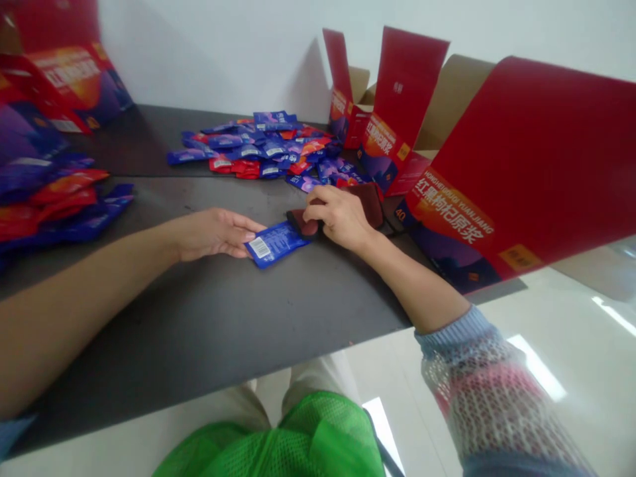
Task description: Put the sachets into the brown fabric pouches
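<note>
My left hand [216, 233] pinches the left end of a flat blue sachet [278, 245], thumb on top, its white barcode facing up. Over the sachet's right end lies a dark brown, black-edged cloth-like piece [305, 223]. My right hand [340, 215] has its fingers bent down onto that brown piece; the fingertips are partly hidden. More brown material [368, 202] shows behind the right hand, and whether both parts are one piece I cannot tell. Just beyond lies a loose pile of blue and red sachets [268, 147].
Another heap of sachets [54, 199] lies at the left of the dark table [209, 331]. Open red cartons stand at right, the nearest carton [457, 225] close to my right forearm. Another red carton [74, 83] is at back left. A white wall [213, 53] rises behind.
</note>
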Action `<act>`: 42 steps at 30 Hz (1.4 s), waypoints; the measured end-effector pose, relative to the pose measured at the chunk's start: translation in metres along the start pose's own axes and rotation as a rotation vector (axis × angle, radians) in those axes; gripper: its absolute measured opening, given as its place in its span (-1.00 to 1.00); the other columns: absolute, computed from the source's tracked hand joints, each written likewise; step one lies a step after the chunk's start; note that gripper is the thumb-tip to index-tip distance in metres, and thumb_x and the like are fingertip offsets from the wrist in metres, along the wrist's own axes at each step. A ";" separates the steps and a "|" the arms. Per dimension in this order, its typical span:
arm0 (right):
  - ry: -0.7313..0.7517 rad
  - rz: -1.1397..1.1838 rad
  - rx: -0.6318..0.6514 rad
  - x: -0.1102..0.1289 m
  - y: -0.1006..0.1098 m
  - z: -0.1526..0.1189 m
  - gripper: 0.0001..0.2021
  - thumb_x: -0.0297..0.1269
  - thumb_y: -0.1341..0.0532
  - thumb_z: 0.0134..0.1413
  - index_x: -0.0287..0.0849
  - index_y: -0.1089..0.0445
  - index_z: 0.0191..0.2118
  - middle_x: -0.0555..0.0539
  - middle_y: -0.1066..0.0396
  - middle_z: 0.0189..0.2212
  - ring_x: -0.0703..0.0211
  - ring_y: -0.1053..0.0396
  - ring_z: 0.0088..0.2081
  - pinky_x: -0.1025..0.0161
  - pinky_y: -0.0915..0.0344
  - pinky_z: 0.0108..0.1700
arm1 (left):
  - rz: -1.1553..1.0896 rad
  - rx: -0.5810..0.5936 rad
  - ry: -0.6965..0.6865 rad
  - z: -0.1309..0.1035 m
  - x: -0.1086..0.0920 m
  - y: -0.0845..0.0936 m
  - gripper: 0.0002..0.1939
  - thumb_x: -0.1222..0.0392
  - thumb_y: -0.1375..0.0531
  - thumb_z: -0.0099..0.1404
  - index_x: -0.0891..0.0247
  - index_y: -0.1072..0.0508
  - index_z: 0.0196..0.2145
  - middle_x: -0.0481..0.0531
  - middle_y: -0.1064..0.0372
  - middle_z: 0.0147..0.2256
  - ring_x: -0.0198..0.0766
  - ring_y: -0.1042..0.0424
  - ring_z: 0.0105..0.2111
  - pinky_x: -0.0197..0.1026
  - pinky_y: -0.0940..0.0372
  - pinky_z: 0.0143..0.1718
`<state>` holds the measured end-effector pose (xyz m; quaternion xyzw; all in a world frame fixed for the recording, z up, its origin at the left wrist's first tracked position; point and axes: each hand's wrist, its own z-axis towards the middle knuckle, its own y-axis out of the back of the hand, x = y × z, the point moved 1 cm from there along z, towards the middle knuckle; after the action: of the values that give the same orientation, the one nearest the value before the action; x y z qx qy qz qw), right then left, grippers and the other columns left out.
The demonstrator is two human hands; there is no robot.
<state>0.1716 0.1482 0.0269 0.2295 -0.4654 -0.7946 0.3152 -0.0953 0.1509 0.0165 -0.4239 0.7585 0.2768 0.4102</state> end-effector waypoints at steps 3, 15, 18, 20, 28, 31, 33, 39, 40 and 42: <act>-0.067 -0.004 -0.090 -0.004 0.008 -0.001 -0.65 -0.49 -0.04 0.28 -0.09 -0.58 -0.31 -0.06 -0.51 -0.12 0.07 -0.41 -0.11 0.18 -0.27 -0.17 | 0.023 -0.142 -0.011 -0.001 0.000 -0.009 -0.71 0.28 -0.43 -0.05 0.26 -0.66 -0.28 0.05 -0.62 -0.40 -0.31 -0.55 -0.45 -0.40 -0.42 -0.44; -0.270 0.268 -0.524 -0.020 0.017 -0.007 -0.68 -0.38 -0.07 0.30 -0.01 -0.58 -0.09 -0.08 -0.48 -0.14 0.02 -0.45 -0.02 0.00 -0.43 0.08 | 1.458 -1.018 -0.580 -0.066 0.003 -0.030 -0.54 0.21 0.01 0.45 0.28 -0.58 0.12 0.20 -0.64 -0.12 0.01 -0.60 -0.26 -0.10 -0.29 -0.35; -0.299 0.284 -0.543 -0.017 0.012 -0.006 -0.63 -0.39 -0.02 0.33 -0.01 -0.55 0.01 -0.07 -0.48 -0.11 0.02 -0.44 0.03 -0.03 -0.40 0.13 | 1.650 -0.801 -0.943 -0.062 0.027 -0.052 -0.54 0.32 0.03 0.45 0.28 -0.63 0.03 0.13 -0.64 -0.06 -0.01 -0.61 -0.21 -0.06 -0.34 -0.28; -0.322 0.295 -0.518 -0.012 0.009 -0.006 -0.58 -0.42 0.02 0.34 -0.01 -0.52 0.08 -0.06 -0.49 -0.08 0.04 -0.43 0.08 -0.03 -0.38 0.17 | 1.688 -0.730 -1.014 -0.062 0.036 -0.064 -0.49 0.38 0.09 0.43 0.37 -0.63 0.02 0.16 -0.65 -0.11 -0.01 -0.61 -0.27 -0.03 -0.35 -0.32; -0.251 0.440 -0.074 0.044 0.004 -0.007 -0.37 -0.58 0.07 0.22 -0.02 -0.34 0.30 0.04 -0.45 0.18 0.14 -0.30 0.29 0.08 -0.18 0.37 | 1.698 -0.622 -0.612 -0.079 0.038 -0.093 -0.46 0.41 0.10 0.35 0.33 -0.66 -0.05 0.30 -0.62 -0.25 0.10 -0.55 -0.39 0.05 -0.34 -0.39; -0.062 0.535 0.062 0.063 0.004 -0.006 -0.33 -0.56 0.03 0.17 -0.07 -0.24 0.37 0.03 -0.48 0.17 0.07 -0.06 0.45 -0.07 0.04 0.46 | 1.669 -0.619 -0.724 -0.089 0.041 -0.108 -0.53 0.48 0.01 0.28 0.26 -0.69 -0.22 0.24 -0.57 -0.42 0.04 -0.51 -0.49 -0.02 -0.29 -0.50; 0.063 0.579 0.131 0.070 0.005 -0.006 -0.32 -0.51 -0.03 0.18 -0.07 -0.18 0.41 0.02 -0.48 0.19 0.05 0.11 0.50 -0.12 0.18 0.49 | 1.689 -0.623 -0.779 -0.096 0.045 -0.116 -0.54 0.55 -0.01 0.19 0.21 -0.67 -0.40 0.18 -0.49 -0.55 0.00 -0.47 -0.57 -0.07 -0.26 -0.59; 0.323 0.708 0.345 0.077 -0.002 -0.003 -0.43 -0.39 -0.11 0.30 -0.06 -0.22 0.39 0.01 -0.21 0.41 0.09 0.12 0.51 0.00 0.18 0.50 | 1.749 -0.649 -0.804 -0.109 0.051 -0.135 -0.53 0.61 0.01 0.17 0.36 -0.69 -0.39 0.23 -0.47 -0.58 -0.05 -0.44 -0.65 -0.12 -0.33 -0.68; 0.334 0.705 0.356 0.077 -0.004 -0.003 -0.46 -0.40 -0.12 0.30 -0.07 -0.27 0.36 -0.01 -0.21 0.40 0.07 0.12 0.51 -0.01 0.19 0.50 | 1.753 -0.662 -0.802 -0.110 0.051 -0.137 -0.53 0.61 0.01 0.19 0.39 -0.70 -0.36 0.22 -0.47 -0.58 -0.06 -0.44 -0.66 -0.12 -0.34 -0.68; 0.343 0.696 0.363 0.076 -0.009 -0.001 -0.50 -0.43 -0.14 0.28 -0.12 -0.35 0.31 -0.04 -0.24 0.39 0.03 0.14 0.51 -0.05 0.18 0.50 | 1.767 -0.673 -0.793 -0.109 0.050 -0.140 -0.53 0.61 0.01 0.20 0.43 -0.70 -0.31 0.21 -0.46 -0.60 -0.08 -0.44 -0.67 -0.14 -0.36 -0.68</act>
<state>0.1172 0.0968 0.0127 0.2393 -0.5885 -0.4961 0.5919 -0.0312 -0.0223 0.0190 0.3151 0.4926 0.7989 0.1407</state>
